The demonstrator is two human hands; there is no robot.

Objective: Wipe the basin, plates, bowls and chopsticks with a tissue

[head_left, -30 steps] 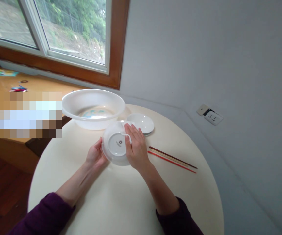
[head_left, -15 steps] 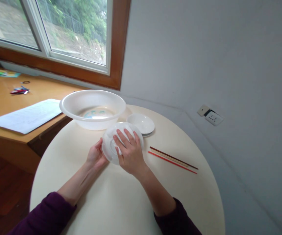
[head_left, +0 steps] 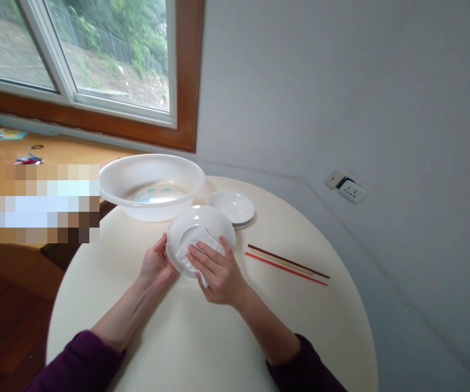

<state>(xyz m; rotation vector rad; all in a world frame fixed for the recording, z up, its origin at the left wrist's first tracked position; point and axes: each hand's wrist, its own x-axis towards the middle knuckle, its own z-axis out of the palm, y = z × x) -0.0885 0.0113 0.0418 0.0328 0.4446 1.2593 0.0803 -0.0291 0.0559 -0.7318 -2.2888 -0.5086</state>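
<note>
Head view. We observe two bare hands over a round, pale surface (head_left: 177, 348). The left hand (head_left: 158, 262) has its grip clamped on the left edge of a white plate (head_left: 202, 216), the thumb at the rim and the other fingers partly hidden beneath. We note that the plate is tilted, its underside and foot ring facing the camera. The right hand (head_left: 216, 272) has its grip closed over a white wipe (head_left: 184, 261), with extended fingers pressing it against the lower part of the plate.

Beyond the plate, we locate a translucent basin (head_left: 157, 213) at the far left of the surface, a bluish pattern showing at its bottom. Just to the right of the basin, we see stacked white dishes (head_left: 240, 206), partly covered by the plate. Near the right hand, three thin sticks lie side by side, roughly parallel: a dark brown stick (head_left: 287, 261), a pale stick (head_left: 282, 263) and a red stick (head_left: 286, 269).
</note>
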